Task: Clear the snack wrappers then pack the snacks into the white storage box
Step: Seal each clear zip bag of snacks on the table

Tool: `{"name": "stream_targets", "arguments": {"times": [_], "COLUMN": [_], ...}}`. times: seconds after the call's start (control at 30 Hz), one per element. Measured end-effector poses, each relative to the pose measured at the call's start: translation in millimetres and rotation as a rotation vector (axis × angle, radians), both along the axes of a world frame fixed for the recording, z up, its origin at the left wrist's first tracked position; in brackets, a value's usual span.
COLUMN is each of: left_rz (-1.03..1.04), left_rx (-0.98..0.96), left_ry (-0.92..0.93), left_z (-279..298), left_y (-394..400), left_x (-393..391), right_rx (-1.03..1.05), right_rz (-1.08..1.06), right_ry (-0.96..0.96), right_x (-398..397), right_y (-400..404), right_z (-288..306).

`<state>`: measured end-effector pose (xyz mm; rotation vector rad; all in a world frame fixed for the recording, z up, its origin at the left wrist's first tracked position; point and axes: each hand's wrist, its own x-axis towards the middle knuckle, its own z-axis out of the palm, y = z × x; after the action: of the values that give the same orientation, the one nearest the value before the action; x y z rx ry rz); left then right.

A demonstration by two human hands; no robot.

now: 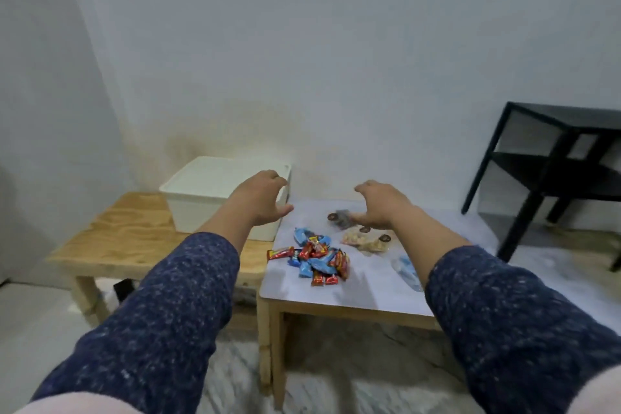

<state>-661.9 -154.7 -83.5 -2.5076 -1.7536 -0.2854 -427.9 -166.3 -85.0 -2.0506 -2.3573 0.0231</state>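
A white storage box (pixel 208 191) with its lid on stands on a plywood bench (pixel 127 239) at the left. A heap of red and blue snack bars (pixel 317 259) lies on the white-topped table (pixel 363 289). Behind the heap lie clear bags of pale snacks (pixel 364 240) and a grey packet (pixel 342 217). A bluish clear wrapper (pixel 408 272) lies at the table's right, partly under my right forearm. My left hand (pixel 265 195) hovers open over the box's right end. Over the grey packet, my right hand (pixel 379 203) is held with fingers spread, holding nothing.
A black two-tier side table (pixel 551 161) stands at the right against the wall. The white wall runs close behind both tables. The floor below is pale with a marbled patch under the white-topped table.
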Motion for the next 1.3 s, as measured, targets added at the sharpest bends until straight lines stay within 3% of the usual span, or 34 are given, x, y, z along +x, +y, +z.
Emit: {"name": "stream_targets", "arguments": {"times": [0.3,0.77,1.07,1.3], "left_rz": [-0.211,-0.475,-0.518,-0.427], "left_rx": [-0.065,-0.182,-0.333,-0.461], "left_ry": [0.003,0.051,0.065,0.011], "left_z": [-27,-80,-158,-227], "left_y": [58,158,191,223], "left_x": [100,165,191,226], "right_rx": [-0.054,-0.105,-0.204,-0.251], "right_rz": [-0.221,-0.456,-0.394,-0.202], "right_ry": [0.058,0.115,0.132,0.166], "right_x": [96,132,137,166], "right_y": [14,65,108,175], "right_z": [-21,-65,-144,-202]}}
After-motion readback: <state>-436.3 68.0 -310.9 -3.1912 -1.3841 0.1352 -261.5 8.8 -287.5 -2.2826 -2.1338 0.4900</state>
